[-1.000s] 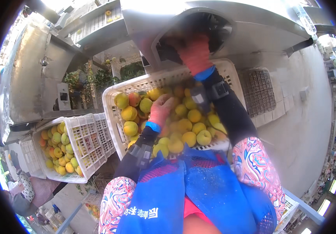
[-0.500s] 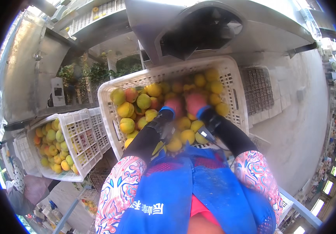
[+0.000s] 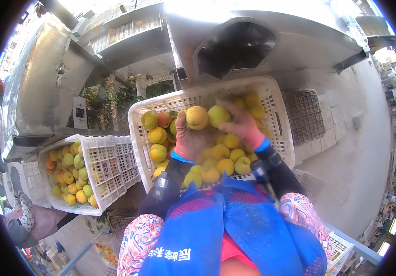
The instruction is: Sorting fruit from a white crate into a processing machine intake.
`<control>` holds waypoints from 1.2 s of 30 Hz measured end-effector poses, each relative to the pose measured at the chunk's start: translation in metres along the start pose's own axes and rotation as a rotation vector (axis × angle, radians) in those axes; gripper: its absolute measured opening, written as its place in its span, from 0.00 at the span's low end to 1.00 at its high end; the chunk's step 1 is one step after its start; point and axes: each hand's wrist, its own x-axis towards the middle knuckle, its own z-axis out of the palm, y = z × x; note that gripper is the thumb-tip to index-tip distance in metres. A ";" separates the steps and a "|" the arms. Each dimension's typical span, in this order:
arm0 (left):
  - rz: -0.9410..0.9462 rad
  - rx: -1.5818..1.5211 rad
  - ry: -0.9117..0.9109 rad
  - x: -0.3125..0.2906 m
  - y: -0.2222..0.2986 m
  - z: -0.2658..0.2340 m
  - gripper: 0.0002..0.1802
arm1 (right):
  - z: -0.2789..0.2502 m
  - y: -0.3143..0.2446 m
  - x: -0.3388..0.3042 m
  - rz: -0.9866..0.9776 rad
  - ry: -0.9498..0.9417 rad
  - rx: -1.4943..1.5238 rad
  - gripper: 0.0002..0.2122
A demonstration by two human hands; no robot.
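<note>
A white plastic crate (image 3: pixel 136 133) stands in front of me with yellow, green and reddish peaches in it. My left hand (image 3: pixel 189 141), in a pinkish knit glove with a blue cuff, has its fingers round a yellow peach (image 3: pixel 197 117). Close beside it is a green peach (image 3: pixel 218 116), which my right hand (image 3: pixel 246 130) grips from the right between thumb and fingers. Both peaches are raised over the others. Motion blurs the right fingers and the fruit below. More peaches (image 3: pixel 226 167) lie along the crate's near side.
Another white crate (image 3: pixel 108 170) of peaches stands at the left. Beyond my crate is a metal machine with a dark opening (image 3: pixel 235 48). A dark grid crate (image 3: pixel 303 112) lies to the right. A person (image 3: pixel 34 221) is at the lower left.
Both hands have come up from deep among the peaches and spread apart. A yellow peach is now in the left hand and a green one in the right.
</note>
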 end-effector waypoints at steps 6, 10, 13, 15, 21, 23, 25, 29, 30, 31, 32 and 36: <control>0.112 0.376 -0.044 -0.027 0.013 0.045 0.48 | 0.027 -0.048 -0.001 -0.386 0.203 -0.744 0.35; 0.216 0.345 -0.041 -0.032 0.007 0.069 0.46 | 0.026 -0.070 0.002 -0.180 0.241 -0.043 0.36; 0.169 0.209 -0.013 -0.027 0.010 0.067 0.45 | 0.034 -0.067 0.000 -0.103 0.159 0.313 0.37; 0.173 0.184 -0.065 -0.024 0.010 0.070 0.42 | 0.033 -0.065 0.000 -0.230 0.186 0.045 0.36; 0.149 0.465 -0.001 -0.016 0.039 0.083 0.42 | 0.034 -0.094 0.010 -0.387 0.275 -0.531 0.32; 0.212 0.336 -0.004 -0.007 0.037 0.087 0.42 | 0.033 -0.100 0.022 -0.362 0.335 -0.482 0.34; 0.248 0.203 -0.004 0.001 0.035 0.092 0.42 | 0.023 -0.084 0.037 -0.448 0.453 -0.510 0.37; 0.260 0.116 0.037 0.001 0.034 0.074 0.42 | 0.015 -0.044 0.071 -0.625 0.704 -0.794 0.38; 0.274 0.121 0.089 0.000 0.034 0.070 0.41 | 0.014 -0.043 0.076 -0.648 0.721 -0.830 0.38; 0.286 0.128 0.145 -0.001 0.034 0.067 0.41 | 0.013 -0.042 0.080 -0.666 0.740 -0.863 0.37; 0.247 0.110 0.111 -0.004 0.033 0.070 0.37 | 0.013 -0.040 0.084 -0.685 0.756 -0.895 0.36; 0.274 0.029 0.171 0.004 0.026 0.056 0.33 | 0.007 -0.034 0.123 -0.449 0.706 -0.999 0.32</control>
